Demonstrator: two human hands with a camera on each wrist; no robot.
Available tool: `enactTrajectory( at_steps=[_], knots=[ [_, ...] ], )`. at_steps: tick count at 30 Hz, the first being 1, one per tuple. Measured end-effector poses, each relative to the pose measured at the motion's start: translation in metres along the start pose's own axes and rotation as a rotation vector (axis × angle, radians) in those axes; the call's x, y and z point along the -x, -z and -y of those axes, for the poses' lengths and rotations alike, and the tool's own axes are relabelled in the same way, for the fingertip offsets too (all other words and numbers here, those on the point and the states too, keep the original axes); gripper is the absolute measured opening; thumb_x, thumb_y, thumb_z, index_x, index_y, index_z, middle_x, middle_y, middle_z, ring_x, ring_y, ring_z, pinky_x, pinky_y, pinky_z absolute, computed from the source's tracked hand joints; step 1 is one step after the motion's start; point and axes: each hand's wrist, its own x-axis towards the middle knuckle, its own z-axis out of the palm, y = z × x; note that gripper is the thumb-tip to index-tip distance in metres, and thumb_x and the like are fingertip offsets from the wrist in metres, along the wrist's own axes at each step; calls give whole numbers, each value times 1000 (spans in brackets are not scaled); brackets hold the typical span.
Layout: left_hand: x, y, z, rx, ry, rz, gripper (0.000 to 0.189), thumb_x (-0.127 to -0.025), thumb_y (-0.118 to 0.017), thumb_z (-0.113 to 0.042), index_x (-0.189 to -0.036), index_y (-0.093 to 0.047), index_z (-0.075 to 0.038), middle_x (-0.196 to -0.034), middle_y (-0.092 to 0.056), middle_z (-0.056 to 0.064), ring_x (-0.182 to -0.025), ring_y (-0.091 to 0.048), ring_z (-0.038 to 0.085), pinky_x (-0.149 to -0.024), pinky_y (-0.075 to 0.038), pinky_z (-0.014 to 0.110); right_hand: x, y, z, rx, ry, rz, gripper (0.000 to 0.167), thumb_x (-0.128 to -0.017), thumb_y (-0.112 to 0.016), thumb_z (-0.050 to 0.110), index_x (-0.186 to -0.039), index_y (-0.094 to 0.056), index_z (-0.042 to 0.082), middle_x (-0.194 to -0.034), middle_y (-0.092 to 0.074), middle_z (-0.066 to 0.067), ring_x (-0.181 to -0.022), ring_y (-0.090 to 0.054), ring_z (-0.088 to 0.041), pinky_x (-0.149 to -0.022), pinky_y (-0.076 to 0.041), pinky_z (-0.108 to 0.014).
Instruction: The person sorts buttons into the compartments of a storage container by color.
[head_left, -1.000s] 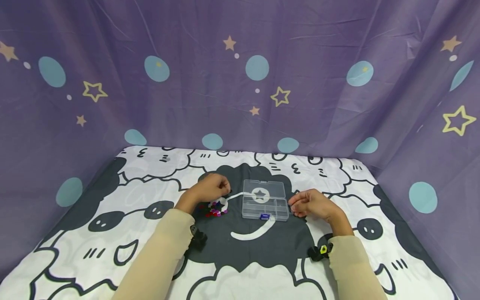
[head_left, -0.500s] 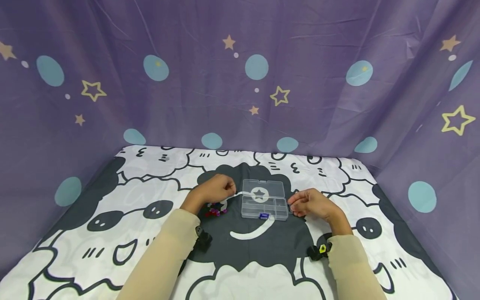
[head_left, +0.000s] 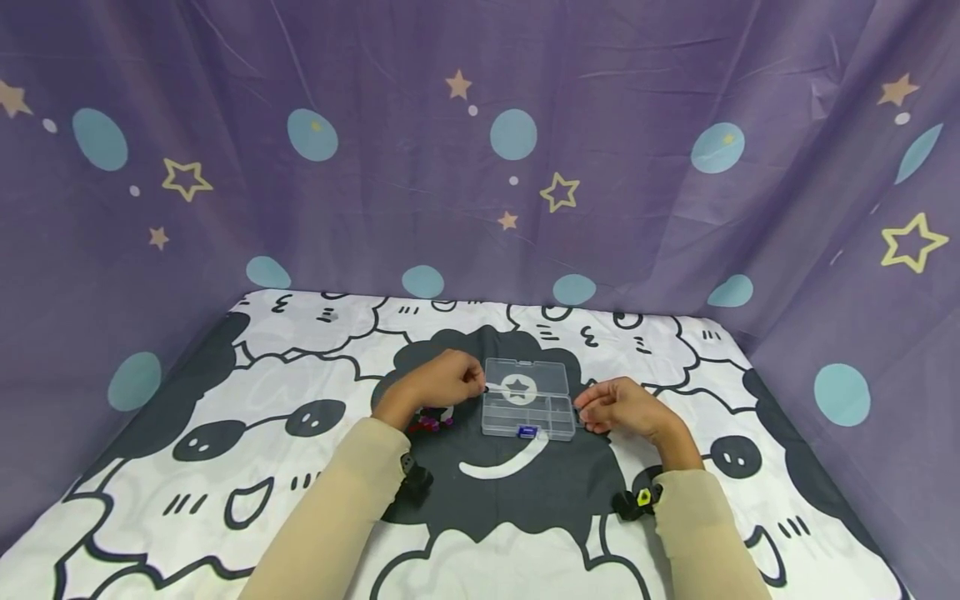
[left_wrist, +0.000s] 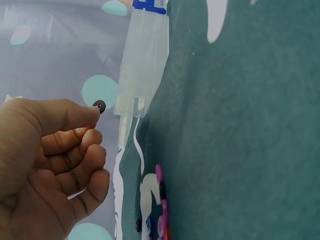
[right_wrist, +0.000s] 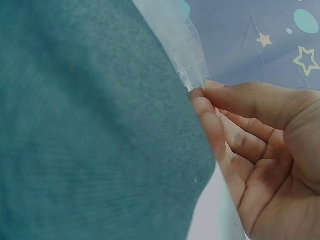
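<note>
My left hand pinches a small dark button between thumb and forefinger, its other fingers curled. It has come to the left side of a clear plastic compartment box, whose lid lies folded back. A blue latch sits on the box's front. On the box's right side, my right hand pinches its edge; in the right wrist view the thumb and fingertips meet at the box's corner. No contents show in the compartments.
Red, purple and dark buttons lie in a small pile, partly hidden behind my left wrist. The sheep-print cloth covers the table. A purple curtain with stars and dots hangs behind and at both sides.
My left hand has moved right from above the button pile to the box's left edge, carrying the button. My right hand has stayed at the box's right edge.
</note>
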Motion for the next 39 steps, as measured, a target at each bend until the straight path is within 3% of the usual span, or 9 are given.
enactTrajectory(
  at_steps=[7,17,32,39],
  knots=[
    [-4,-5,2,60,4,20,17,-100,-59,-7,-97,-76,-4,-81,-66,-1,-60,-48,11,-63,-45,28,0,0,1,1,1,-5,22,-93,-66,-5,-112,-67,-14,-91,-73,-12,-77,-70,-16,-72,-59,-32],
    [-7,-10,6,71,2,27,15,-101,-62,-10,-97,-76,-4,-79,-65,-1,-63,-50,10,-67,-46,29,-1,-1,2,7,-3,0,22,-93,-65,-5,-114,-66,-14,-92,-73,-12,-77,-70,-16,-72,-59,-32],
    [-6,-6,1,49,19,12,15,-100,-63,-8,-93,-76,-5,-81,-66,-2,-66,-52,11,-65,-45,27,1,-1,2,2,1,-2,22,-93,-66,-4,-113,-66,-14,-91,-74,-11,-77,-70,-16,-72,-59,-32],
    [-1,-2,7,76,30,-1,15,-101,-63,-10,-94,-76,-4,-77,-63,0,-62,-48,11,-60,-43,28,1,-1,2,7,1,-4,22,-93,-65,-5,-113,-66,-15,-91,-73,-11,-77,-70,-16,-72,-59,-32]
  ],
)
